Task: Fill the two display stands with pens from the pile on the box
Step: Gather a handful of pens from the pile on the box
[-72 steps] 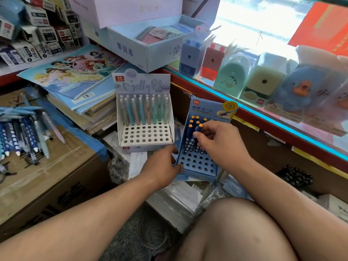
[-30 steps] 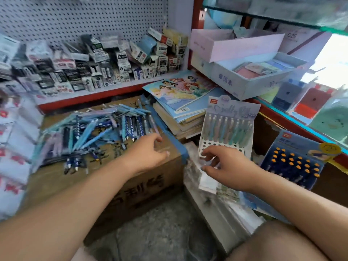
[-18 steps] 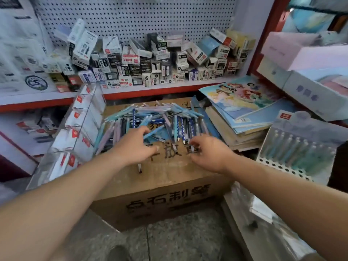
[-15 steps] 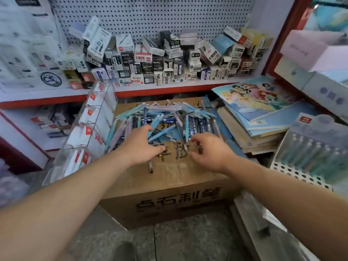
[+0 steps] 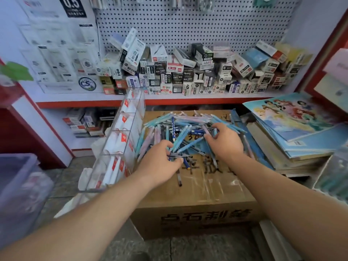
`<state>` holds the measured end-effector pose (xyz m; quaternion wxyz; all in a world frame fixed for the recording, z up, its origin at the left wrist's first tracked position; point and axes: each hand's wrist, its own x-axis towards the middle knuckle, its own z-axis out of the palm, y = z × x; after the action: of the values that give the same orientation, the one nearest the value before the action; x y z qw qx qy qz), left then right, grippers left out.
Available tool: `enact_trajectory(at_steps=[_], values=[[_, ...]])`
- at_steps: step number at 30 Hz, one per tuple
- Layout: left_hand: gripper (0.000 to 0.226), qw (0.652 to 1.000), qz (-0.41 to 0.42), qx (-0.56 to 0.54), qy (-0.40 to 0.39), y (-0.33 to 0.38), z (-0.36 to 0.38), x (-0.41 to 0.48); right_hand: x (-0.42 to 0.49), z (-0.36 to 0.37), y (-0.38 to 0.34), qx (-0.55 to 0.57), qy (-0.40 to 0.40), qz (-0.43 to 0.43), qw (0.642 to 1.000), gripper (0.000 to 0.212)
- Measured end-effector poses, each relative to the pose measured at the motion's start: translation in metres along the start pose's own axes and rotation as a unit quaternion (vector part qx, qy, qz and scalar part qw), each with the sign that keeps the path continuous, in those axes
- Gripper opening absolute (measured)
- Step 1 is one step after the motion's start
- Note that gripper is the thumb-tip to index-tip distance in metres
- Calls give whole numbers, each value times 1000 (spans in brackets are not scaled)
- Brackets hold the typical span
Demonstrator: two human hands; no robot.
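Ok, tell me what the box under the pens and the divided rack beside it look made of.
Box: brown cardboard, matte, printed with black characters, with glossy clear tape across the top. Rack: probably clear acrylic or similar hard plastic; the white packs inside show through its walls.

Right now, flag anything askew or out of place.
The pens lie in a crisscrossed heap on the cardboard box; one dark pen lies apart toward its near edge. The clear rack beside it stands tilted.

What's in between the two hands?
In the head view, crossed blue pens lie between the left hand and right hand, on the cardboard box.
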<state>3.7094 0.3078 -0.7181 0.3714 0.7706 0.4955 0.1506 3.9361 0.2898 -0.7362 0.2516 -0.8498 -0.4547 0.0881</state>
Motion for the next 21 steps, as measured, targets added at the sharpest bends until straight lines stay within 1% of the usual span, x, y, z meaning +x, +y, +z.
enact_trajectory(at_steps=[3, 5, 7, 9, 11, 14, 16, 18, 21], values=[[45, 1000, 7, -11, 14, -3, 1, 3, 9, 8, -5, -11, 20, -1, 1000, 24], [38, 1000, 14, -11, 9, -3, 2, 5, 9, 11, -5, -7, 26, 2, 1000, 28], [33, 1000, 17, -7, 4, -1, 3, 6, 8, 11, -3, 11, 10, 27, 1000, 34], [30, 1000, 15, -13, -1, -1, 6, 9, 3, 5, -2, 47, -35, 67, 996, 31], [27, 1000, 11, -25, -6, 1, 9, 11, -8, -6, -1, 100, -95, 103, 985, 22], [24, 998, 4, -54, -20, 5, 12, 15, -33, -25, 0, 136, -173, 123, 968, 23], [22, 997, -5, -68, -40, 9, 16, 15, -51, -32, -4, 148, -211, 107, 960, 15], [20, 993, -19, -105, -59, 10, 21, 16, -66, -35, -7, 160, -221, 72, 959, 15], [20, 963, -72, -242, -94, 13, 27, 14, -86, -35, -11, 199, -232, -3, 952, 13]])
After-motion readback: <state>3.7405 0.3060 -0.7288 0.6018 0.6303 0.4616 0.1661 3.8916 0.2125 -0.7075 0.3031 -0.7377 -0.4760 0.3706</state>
